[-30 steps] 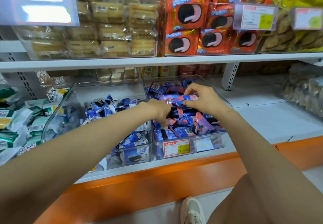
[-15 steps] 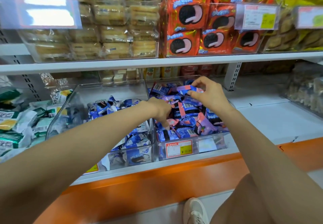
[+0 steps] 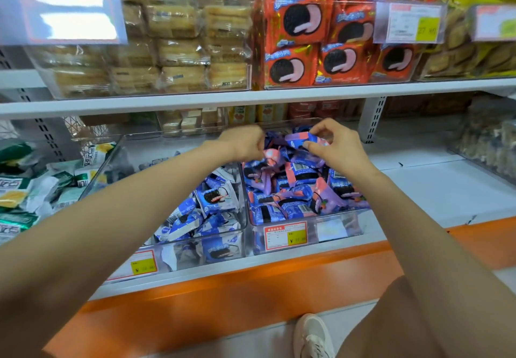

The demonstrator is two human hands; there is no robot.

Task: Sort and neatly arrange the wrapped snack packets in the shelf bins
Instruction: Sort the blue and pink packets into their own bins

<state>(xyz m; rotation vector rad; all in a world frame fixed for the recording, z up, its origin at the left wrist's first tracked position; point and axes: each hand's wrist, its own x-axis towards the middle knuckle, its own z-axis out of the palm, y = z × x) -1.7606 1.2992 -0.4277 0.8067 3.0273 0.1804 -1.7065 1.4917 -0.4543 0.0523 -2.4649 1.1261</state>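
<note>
A pink-and-blue packet (image 3: 305,137) sits above the rear of the right bin (image 3: 335,230), pinched between the thumb and curled fingers of the right hand (image 3: 339,148). The left hand (image 3: 244,142) is just beside it, knuckles up, fingers curled down at a pink packet (image 3: 271,156) on the heap; whether they grip it is unclear. Half a second ago the left hand was nearer the bin's middle; the right hand has hardly moved. The left bin (image 3: 195,249) holds blue-white packets (image 3: 213,198).
</note>
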